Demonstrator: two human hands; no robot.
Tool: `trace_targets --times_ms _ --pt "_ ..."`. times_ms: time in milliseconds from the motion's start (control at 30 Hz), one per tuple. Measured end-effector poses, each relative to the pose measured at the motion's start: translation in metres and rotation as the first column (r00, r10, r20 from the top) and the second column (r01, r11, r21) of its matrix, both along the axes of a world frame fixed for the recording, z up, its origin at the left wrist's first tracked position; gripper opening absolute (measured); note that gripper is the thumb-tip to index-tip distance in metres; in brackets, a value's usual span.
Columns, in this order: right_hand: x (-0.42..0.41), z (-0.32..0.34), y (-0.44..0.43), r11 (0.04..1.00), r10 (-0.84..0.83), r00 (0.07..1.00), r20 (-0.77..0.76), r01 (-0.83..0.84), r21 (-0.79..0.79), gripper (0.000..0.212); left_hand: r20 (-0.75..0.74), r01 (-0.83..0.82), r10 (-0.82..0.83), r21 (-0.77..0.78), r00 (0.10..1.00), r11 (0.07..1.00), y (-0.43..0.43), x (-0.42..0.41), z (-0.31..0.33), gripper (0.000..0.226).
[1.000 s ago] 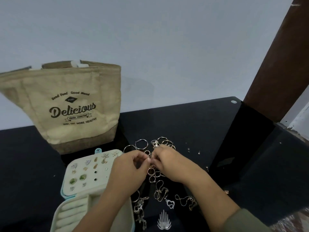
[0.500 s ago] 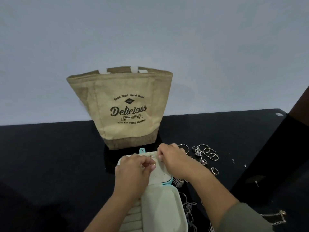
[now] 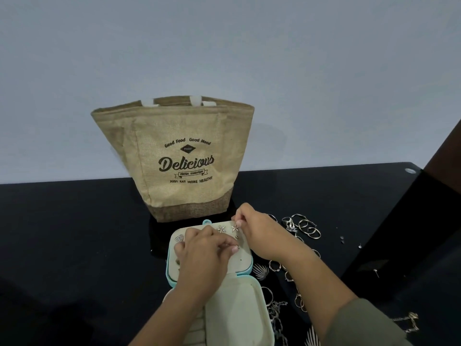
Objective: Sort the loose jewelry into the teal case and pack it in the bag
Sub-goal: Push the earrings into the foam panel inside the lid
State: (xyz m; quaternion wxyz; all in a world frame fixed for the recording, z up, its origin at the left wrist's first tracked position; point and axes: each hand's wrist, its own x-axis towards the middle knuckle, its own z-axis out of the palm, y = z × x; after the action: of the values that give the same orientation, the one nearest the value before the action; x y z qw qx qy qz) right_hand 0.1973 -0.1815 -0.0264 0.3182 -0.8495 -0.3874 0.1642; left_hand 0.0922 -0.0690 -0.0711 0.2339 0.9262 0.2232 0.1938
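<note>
The teal case [image 3: 245, 270] lies open on the black table, its cream earring panel [image 3: 243, 258] facing up with star earrings [image 3: 221, 229] pinned near the top. My left hand [image 3: 203, 255] rests on the panel, fingertips pinching something small that I cannot make out. My right hand [image 3: 259, 233] hovers at the panel's top right corner and pinches a tiny piece by the second star earring [image 3: 234, 228]. Loose rings [image 3: 305, 227] and chains [image 3: 277, 313] lie to the right. The burlap bag [image 3: 174, 158] stands open behind the case.
A leaf-shaped piece [image 3: 260, 270] lies beside the case's right edge. Small studs [image 3: 343, 239] sit farther right. A dark wooden post [image 3: 444, 171] rises at the right. A necklace [image 3: 409, 320] lies near my right sleeve.
My hands moved from the ring pile onto the case's earring panel. The view swung left, bringing the bag to the centre. My right hand has risen to the panel's top corner.
</note>
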Motion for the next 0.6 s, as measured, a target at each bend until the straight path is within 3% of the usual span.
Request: trace_targets --times_ms 300,533,600 --pt "-0.001 0.000 -0.003 0.999 -0.006 1.000 -0.021 0.008 0.050 0.010 0.046 0.053 -0.068 0.265 0.997 0.963 0.003 -0.002 0.000 0.016" --pt "0.001 0.001 -0.005 0.996 -0.003 1.000 -0.016 0.004 0.091 0.012 0.096 -0.052 0.047 0.059 0.994 0.997 0.014 -0.002 0.008 0.059" --pt "0.000 0.001 -0.006 0.994 -0.002 1.000 -0.006 0.003 0.105 0.011 0.011 -0.018 0.017 0.094 1.000 0.995 0.019 0.003 0.010 0.090"
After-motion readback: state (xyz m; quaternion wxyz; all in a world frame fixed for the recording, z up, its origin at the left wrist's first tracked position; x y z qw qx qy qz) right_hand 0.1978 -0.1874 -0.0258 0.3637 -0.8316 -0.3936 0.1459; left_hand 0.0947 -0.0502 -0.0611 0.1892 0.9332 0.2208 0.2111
